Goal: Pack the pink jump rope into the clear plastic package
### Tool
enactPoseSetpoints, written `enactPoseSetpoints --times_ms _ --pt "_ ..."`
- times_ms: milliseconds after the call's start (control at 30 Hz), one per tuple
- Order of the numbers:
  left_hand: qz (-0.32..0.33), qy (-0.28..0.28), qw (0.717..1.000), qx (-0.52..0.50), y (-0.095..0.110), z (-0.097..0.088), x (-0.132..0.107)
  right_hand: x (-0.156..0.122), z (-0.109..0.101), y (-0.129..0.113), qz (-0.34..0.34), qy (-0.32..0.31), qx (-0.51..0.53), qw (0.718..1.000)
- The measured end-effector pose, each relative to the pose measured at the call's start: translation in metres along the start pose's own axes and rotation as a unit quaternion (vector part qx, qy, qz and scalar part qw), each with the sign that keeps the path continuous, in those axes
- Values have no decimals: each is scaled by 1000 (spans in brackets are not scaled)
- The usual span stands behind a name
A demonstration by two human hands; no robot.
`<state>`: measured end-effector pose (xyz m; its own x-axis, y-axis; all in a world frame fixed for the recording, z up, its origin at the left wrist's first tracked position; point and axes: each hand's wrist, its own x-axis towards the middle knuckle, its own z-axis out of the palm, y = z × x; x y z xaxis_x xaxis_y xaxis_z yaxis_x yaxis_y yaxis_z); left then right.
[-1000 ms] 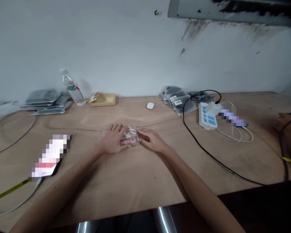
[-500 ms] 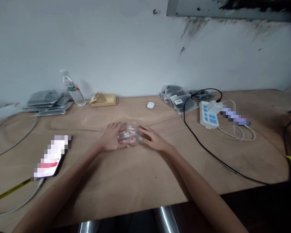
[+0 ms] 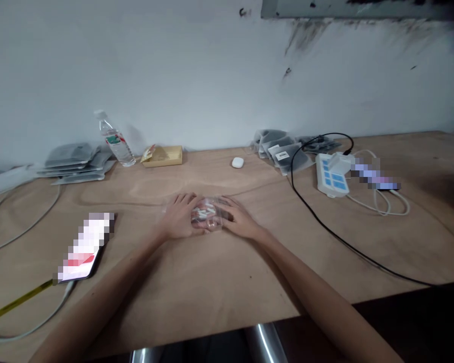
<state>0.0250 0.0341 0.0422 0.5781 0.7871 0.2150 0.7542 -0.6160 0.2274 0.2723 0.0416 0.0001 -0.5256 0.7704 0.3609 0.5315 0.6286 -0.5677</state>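
Note:
A clear plastic bag with small white and reddish pieces inside lies on the wooden table between my two hands. My left hand covers the bag's left part, its thumb along the near edge and its fingers over the far side. On the right end, my right hand has its fingers and thumb round the plastic. What exactly the small pieces are cannot be made out. Parts of the bag are hidden under both hands.
Against the wall stand a tilted water bottle, a shallow yellow box, a white case and stacked grey packets. More packets and a power strip with cables are right; a phone lies left.
My left hand has shifted slightly right, covering more of the bag. The bag's contents look more bunched together. The whole view has turned a little.

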Motion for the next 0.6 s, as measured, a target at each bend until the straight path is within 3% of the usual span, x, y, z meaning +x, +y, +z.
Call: enactPoseSetpoints --times_ms 200,600 --pt "-8 3 1000 8 4 -1 0 6 11 7 57 86 137 985" --pt "2 -8 1000 0 2 1 1 7 8 19 75 108 174 976"
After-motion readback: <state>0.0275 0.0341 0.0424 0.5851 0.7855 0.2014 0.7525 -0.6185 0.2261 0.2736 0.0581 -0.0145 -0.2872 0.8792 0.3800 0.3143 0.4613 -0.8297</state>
